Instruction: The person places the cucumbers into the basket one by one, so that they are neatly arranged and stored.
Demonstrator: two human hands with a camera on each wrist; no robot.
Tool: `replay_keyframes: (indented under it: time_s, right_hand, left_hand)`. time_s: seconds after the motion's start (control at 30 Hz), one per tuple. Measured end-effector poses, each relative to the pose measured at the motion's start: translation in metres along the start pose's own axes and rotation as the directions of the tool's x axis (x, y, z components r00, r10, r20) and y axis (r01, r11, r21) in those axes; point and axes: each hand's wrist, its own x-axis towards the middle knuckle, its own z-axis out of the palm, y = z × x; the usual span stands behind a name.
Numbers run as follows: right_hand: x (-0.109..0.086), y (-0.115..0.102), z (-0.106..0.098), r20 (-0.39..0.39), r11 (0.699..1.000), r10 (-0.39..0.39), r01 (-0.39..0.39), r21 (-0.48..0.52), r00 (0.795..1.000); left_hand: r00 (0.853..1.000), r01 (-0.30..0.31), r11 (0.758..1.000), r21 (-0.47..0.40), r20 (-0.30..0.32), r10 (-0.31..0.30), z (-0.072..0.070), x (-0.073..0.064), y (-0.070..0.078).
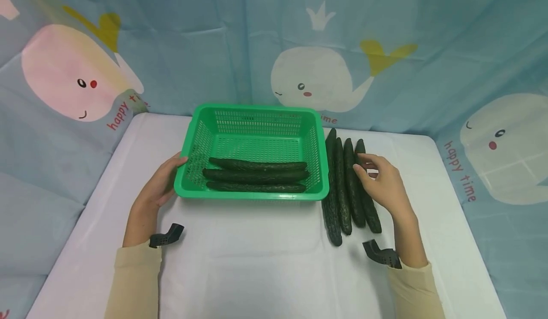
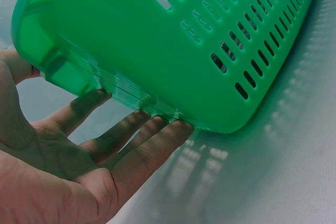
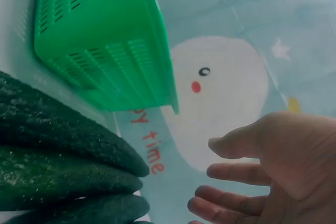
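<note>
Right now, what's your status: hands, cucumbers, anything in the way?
Left hand holding basket by left rim. Right hand at outside cucumbers, none gripped. Inside cucumbers three, outside four. No obstruction seen.

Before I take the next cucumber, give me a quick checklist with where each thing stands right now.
1. Basket steadied: ok; left grip holds its left side.
2. Room inside: ok; bare basket floor shows behind the three cucumbers in it.
3. Outermost loose cucumber uncovered: ok; no other cucumber lies on it.
4. Right grip closed on that cucumber: not ok; thumb and fingers are parted.
5. Right fingertips touching it: cannot tell; contact is unclear.
</note>
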Motion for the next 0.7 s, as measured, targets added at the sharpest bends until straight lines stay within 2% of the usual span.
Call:
replay_keyframes:
  time_s: [0.33, 0.43, 0.6, 0.7]
  right_hand:
    - [-0.005, 0.017, 0.010, -0.019, 0.999, 0.049, -0.050, -0.008, 0.999]
    - [-0.006, 0.021, 0.016, -0.030, 0.996, 0.074, -0.075, -0.057, 0.997]
    - [-0.004, 0.028, 0.018, -0.091, 0.984, 0.082, -0.095, -0.148, 0.992]
    - [-0.002, 0.034, 0.016, -0.086, 0.982, 0.100, -0.112, -0.151, 0.991]
  left_hand:
    - [1.000, -0.008, 1.000, 0.015, 0.007, 0.008, -0.003, -0.002, -0.001]
    - [1.000, -0.012, 1.000, 0.016, 0.006, 0.012, -0.002, -0.002, 0.001]
    - [1.000, -0.004, 1.000, 0.018, 0.000, 0.004, -0.001, 0.000, 0.001]
    - [1.000, 0.001, 1.000, 0.012, -0.005, -0.001, 0.001, 0.001, 0.000]
